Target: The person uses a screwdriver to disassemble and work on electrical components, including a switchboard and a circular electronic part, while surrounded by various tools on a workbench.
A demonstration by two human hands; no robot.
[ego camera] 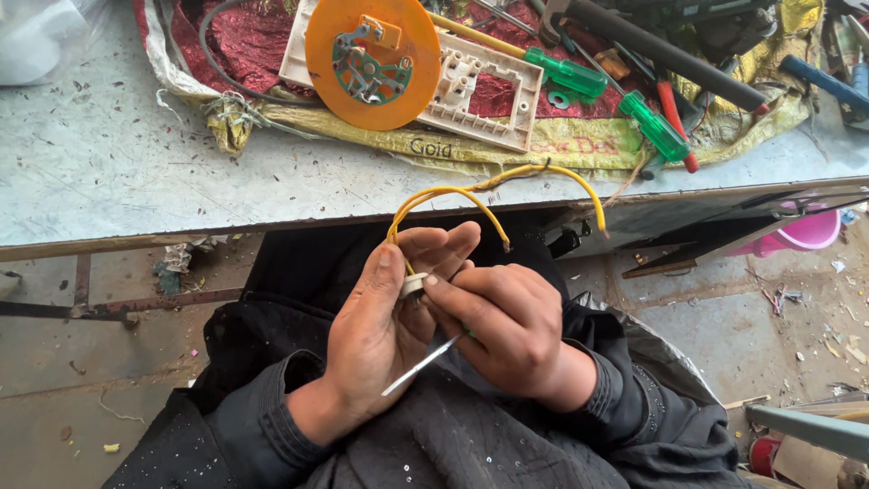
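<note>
While the left hand [376, 340] closes its grip around one small white fitting [414, 285], thumb pressed along its side and fingers curled behind, the right hand [507, 330] meets it from the other side, fingers wrapped shut on one thin metal screwdriver blade [421, 364] that slants down and left from the fitting. Both hands sit over the person's lap, in black sleeves, just below the near edge of the worktop [109, 172]. Two yellow wires [453, 195] rise from the fitting, arch upward in front of that edge and bend back down, their bare ends hanging free to the right of the fitting. The fitting is small, pale and rounded, mostly hidden between the fingers.

On the worktop, up beyond the fitting, lies one orange round disc [371, 59] with a metal part at its centre, resting on one cream switch plate [484, 86]. To the disc's right lie two green-handled screwdrivers [652, 127], all on red and yellow sacking [579, 140].
</note>
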